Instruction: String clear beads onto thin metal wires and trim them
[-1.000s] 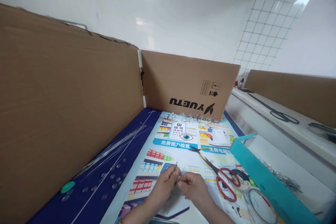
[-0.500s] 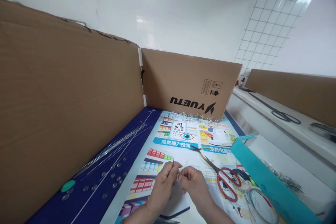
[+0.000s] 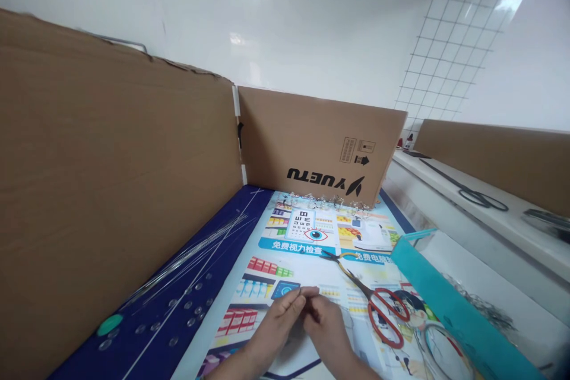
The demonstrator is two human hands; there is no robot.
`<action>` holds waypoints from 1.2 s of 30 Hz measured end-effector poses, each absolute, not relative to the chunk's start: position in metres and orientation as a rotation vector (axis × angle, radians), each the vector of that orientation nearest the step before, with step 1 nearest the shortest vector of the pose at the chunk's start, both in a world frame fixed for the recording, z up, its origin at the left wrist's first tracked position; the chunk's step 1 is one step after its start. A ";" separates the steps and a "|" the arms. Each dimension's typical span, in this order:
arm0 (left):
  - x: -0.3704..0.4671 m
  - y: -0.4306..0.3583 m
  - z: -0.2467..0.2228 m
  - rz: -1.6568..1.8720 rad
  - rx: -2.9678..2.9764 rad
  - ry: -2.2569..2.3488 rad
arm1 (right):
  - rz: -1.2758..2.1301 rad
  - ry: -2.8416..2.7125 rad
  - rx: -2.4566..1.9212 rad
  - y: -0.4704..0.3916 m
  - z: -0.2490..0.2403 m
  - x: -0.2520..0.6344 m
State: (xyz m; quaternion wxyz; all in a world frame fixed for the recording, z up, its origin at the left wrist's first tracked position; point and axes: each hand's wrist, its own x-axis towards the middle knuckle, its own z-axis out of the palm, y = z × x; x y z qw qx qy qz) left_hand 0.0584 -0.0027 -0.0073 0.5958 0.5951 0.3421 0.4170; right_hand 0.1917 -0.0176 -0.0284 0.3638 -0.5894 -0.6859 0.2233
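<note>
My left hand (image 3: 287,312) and my right hand (image 3: 324,320) meet over the printed sheet (image 3: 262,264), both with fingers pinched together. Their fingertips touch or nearly touch, and whatever lies between them is too small and hidden to name. Right of my right hand lie red-handled scissors (image 3: 386,314), blades pointing away to the left. Small pliers with yellow handles (image 3: 335,256) rest by the scissors' tips. A coil of thin wire (image 3: 425,341) sits below the scissors' handles.
A teal-edged box (image 3: 449,297) on the right holds a heap of thin wire pieces (image 3: 487,312). Long straight wires (image 3: 191,255), several clear round pieces (image 3: 189,305) and a green disc (image 3: 110,325) lie on the left. Cardboard panels (image 3: 312,136) stand behind and left; small wire shapes (image 3: 332,200) line the back.
My hands have drawn closer, with the right fingers now tucked against the left fingertips. A thin dark tip that stuck up above my left fingers no longer shows. The view has shifted slightly.
</note>
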 end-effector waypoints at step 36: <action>0.054 0.001 -0.011 1.048 1.724 0.921 | 0.482 -2.000 -1.662 -0.025 -0.022 0.190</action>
